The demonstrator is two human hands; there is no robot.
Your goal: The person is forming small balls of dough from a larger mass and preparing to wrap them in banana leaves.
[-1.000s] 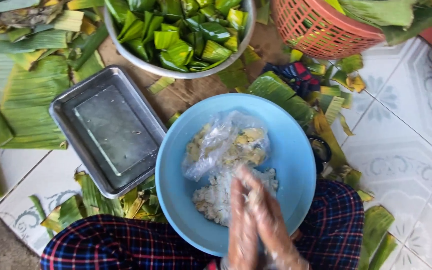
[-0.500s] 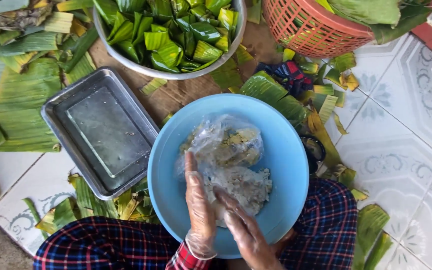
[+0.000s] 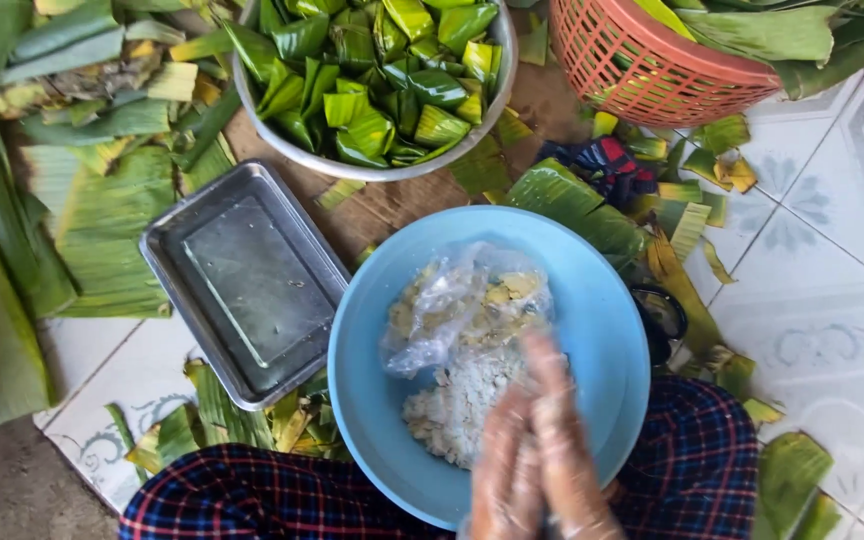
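Grip: 2 gloved hands pressed together, left hand (image 3: 505,475) and right hand (image 3: 564,455), fingers extended over the near part of the blue basin (image 3: 602,300). Blurred; cannot tell whether anything is held between the palms or whether the fingers close on anything.

Whitish crumbly filling (image 3: 457,400) heaped on the basin floor, just left of the fingertips and touching them or nearly so. Clear plastic bag (image 3: 452,300) of yellowish pieces lying on the far side of that heap, slack and open-looking. Basin resting across the lap on plaid cloth (image 3: 252,500), apparently so that the contents stay within reach of both hands and spills stay inside the rim.

Metal tray (image 3: 252,290) set on the floor left of the basin, its corner just beside the basin rim; holding only a wet film. Steel bowl (image 3: 392,170) of folded green leaf parcels at the far side, rim close to the basin's far edge. Red basket (image 3: 642,60) far right, with leaves on top. Cut banana leaves (image 3: 102,220) stacked far left, scraps scattered about the basin.

Open room: tiled floor (image 3: 832,260) right of the basin mostly bare. Left and far sides crowded; little margin between basin, tray and bowl.
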